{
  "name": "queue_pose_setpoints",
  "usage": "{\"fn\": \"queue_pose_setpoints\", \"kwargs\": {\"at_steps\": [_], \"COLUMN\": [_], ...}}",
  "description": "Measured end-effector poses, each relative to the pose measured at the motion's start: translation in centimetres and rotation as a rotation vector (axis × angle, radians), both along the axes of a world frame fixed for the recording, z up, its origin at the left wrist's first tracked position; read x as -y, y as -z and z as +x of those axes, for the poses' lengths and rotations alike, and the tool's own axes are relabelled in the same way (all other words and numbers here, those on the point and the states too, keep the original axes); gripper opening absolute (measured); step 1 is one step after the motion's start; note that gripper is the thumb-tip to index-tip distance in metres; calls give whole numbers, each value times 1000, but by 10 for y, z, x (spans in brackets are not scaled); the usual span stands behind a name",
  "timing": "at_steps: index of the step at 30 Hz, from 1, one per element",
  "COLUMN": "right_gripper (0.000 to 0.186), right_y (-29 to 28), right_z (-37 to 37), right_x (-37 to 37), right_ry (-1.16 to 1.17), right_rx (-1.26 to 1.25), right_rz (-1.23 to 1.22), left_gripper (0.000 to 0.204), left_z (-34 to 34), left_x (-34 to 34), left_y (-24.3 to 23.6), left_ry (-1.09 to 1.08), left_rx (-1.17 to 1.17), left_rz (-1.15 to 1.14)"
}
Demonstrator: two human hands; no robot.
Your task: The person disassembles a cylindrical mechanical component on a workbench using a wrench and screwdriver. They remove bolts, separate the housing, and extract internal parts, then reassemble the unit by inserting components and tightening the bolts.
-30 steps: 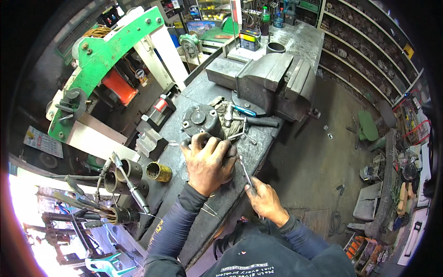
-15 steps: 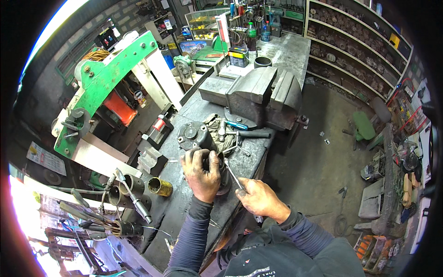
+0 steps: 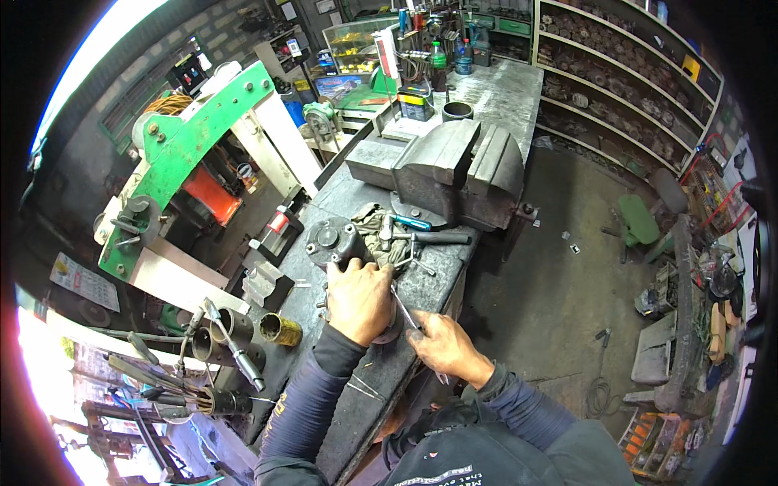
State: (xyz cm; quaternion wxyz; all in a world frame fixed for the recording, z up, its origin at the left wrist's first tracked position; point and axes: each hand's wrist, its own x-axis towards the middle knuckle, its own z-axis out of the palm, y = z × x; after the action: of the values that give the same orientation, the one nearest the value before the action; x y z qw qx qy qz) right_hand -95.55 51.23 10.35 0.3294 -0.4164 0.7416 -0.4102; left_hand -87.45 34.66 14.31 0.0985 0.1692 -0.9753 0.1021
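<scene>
On the bench edge in front of me rests a dark, cylindrical metal housing (image 3: 331,237) with a round, bolted end cap facing up. My left hand (image 3: 359,301) is closed over its near side, back of the hand upward, and hides much of that part; the fingertips are partly out of sight. In my right hand (image 3: 446,347) is a slim steel wrench (image 3: 404,306), gripped near its lower end. The wrench's upper end lies against the housing's right side, next to my left hand. Its exact contact with a fastener cannot be made out.
Beyond the housing stand a large bench vise (image 3: 446,166), a crumpled rag (image 3: 373,228), a hammer (image 3: 433,238) and a blue-handled tool (image 3: 412,221). An open tin (image 3: 280,329) and metal tubes (image 3: 235,326) are at left, near a green press frame (image 3: 182,154).
My left hand has shifted and rolled over the housing, its back now upward and the forearm angled more to the left. The right hand and wrench have moved slightly left.
</scene>
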Motion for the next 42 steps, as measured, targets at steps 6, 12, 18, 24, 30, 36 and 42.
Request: {"fn": "queue_pose_setpoints", "kwargs": {"at_steps": [6,12,18,24,30,36,42], "right_gripper": [31,34,29,30,70,44,39], "right_y": [-10,1,3,-25,58,139,148], "right_z": [-18,9,14,-1,51,-4,-109], "right_x": [0,-15,10,15,26,47,98], "right_ry": [15,-21,-30,-184,32,230,76], "right_rx": [57,-65,-179,-223,-526,-559,-580], "right_rz": [-34,23,-111,2,-138,-279,114], "left_gripper": [23,35,38,48,35,22,46], "left_z": [-4,4,14,19,18,12,14], "left_x": [-1,-2,3,6,2,0,-15], "left_y": [18,26,19,19,21,16,-5], "left_ry": [-87,-71,-27,50,44,26,-134], "left_rx": [-382,-806,-628,-463,-491,-605,-260], "left_rz": [97,294,423,293,261,309,287]}}
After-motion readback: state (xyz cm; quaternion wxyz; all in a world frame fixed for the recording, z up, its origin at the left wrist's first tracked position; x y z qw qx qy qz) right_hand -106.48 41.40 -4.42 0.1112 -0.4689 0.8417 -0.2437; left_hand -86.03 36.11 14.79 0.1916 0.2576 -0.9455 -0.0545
